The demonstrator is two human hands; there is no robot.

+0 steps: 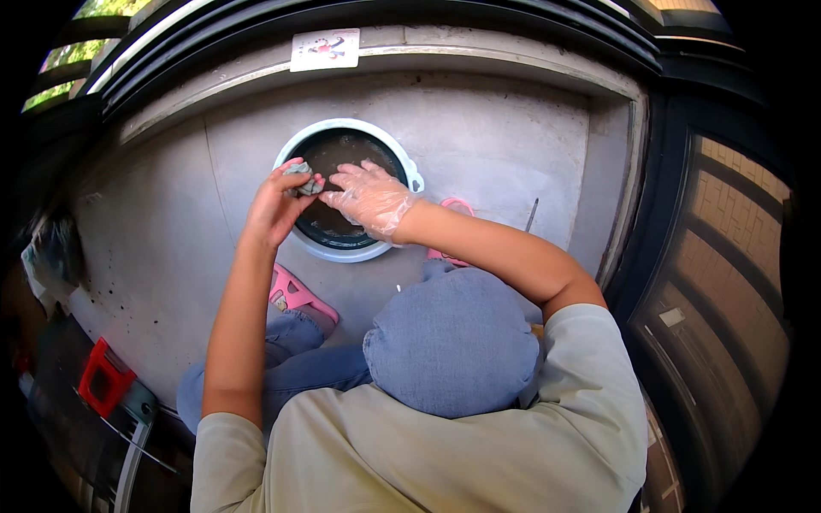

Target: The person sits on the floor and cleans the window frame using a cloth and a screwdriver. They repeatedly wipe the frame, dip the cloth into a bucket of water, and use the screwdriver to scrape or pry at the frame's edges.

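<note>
A round basin with a pale blue rim rests on the grey floor, holding dark, murky water. At its left rim my left hand is closed around a crumpled grey-green wad, perhaps a cloth. My right hand, in a clear plastic glove, reaches over the basin from the right. Its fingers are stretched out and hold nothing that I can see. The fingertips point toward the wad, with a small gap between.
Pink slippers are on my feet, just below the basin. A thin dark stick lies to the right. On the far ledge sits a printed card. A plastic bag and a red object are at left; a dark-framed door stands right.
</note>
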